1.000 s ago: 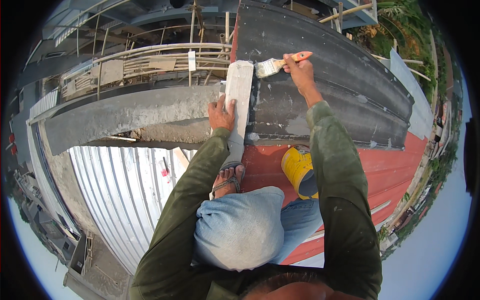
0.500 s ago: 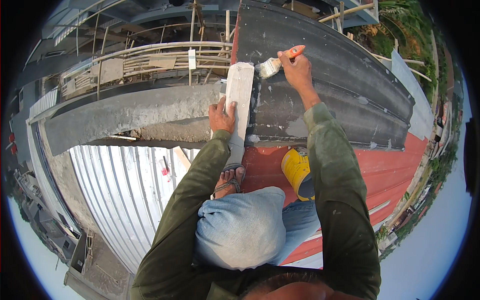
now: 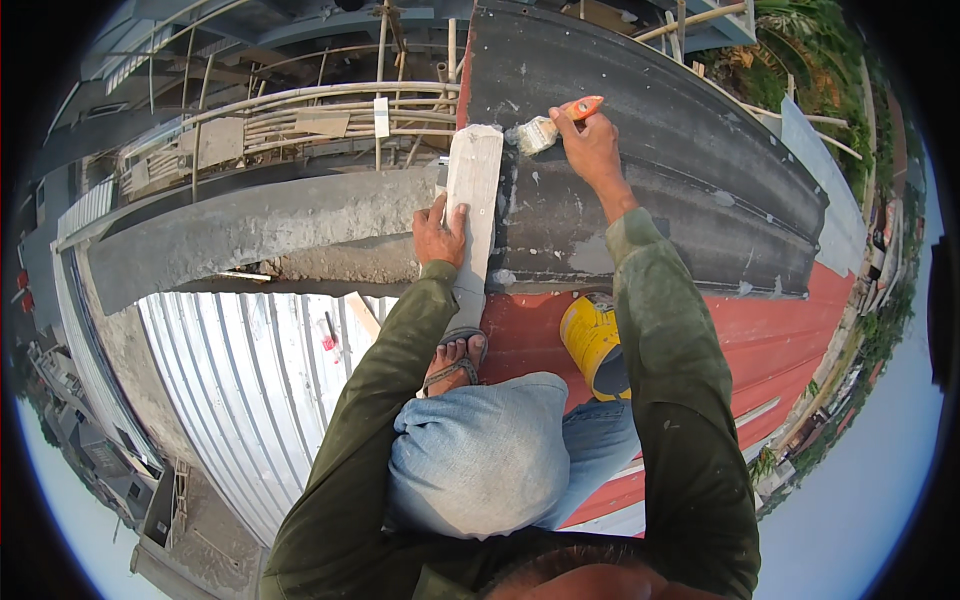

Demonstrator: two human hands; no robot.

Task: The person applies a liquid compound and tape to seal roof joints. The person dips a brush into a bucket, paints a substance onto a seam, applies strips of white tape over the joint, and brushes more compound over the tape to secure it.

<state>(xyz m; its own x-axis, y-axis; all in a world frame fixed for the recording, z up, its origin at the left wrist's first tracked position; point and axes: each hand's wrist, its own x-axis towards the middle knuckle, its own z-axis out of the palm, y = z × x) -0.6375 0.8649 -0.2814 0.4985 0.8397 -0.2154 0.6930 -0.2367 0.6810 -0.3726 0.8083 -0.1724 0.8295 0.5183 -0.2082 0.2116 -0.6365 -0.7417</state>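
My right hand (image 3: 597, 158) grips a wide paintbrush (image 3: 541, 134) by its orange handle. The bristles, pale and coated, touch the dark grey coated roof sheet (image 3: 660, 180) just right of a pale plank-like ledge (image 3: 474, 190). On that ledge rests my left hand (image 3: 439, 236), fingers apart and lying along its left side, holding nothing. My sandalled foot (image 3: 455, 362) stands at the ledge's near end. A yellow bucket (image 3: 590, 338) leans on its side on the red roof by my right forearm; what is inside it cannot be made out.
Left of me lies ribbed silvery roofing (image 3: 240, 380) with a small red-handled tool (image 3: 328, 338) on it. A rough concrete beam (image 3: 270, 220) runs beyond it. Bamboo scaffolding (image 3: 340, 110) stands at the far left. Red roofing (image 3: 780, 340) slopes away right, with an outer roof edge.
My right hand and the brush have shifted very slightly left. The whole view has drifted a little as well. My left hand stays on the ledge.
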